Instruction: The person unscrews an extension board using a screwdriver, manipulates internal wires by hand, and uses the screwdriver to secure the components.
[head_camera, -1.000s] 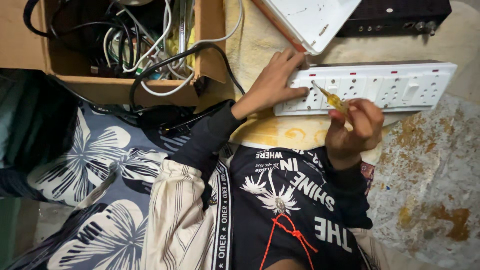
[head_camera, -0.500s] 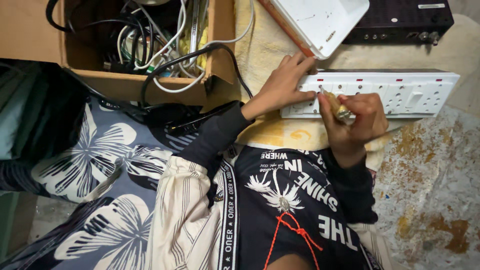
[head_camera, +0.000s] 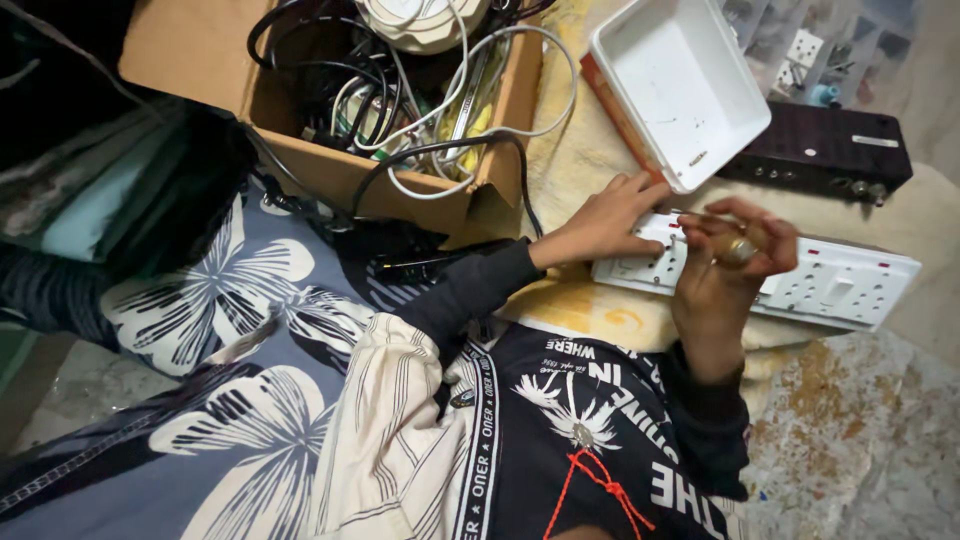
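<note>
Right hand (head_camera: 735, 265) shifted leftward along white power strip (head_camera: 800, 280), gripping screwdriver (head_camera: 715, 222); left hand (head_camera: 605, 220) flat, pinning strip end. Screw-driving step; next needs steady tip alignment.

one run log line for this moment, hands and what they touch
left hand: pressing on white power strip | right hand: gripping screwdriver, tip at strip | nearby: white tray, cardboard box of cables
</note>
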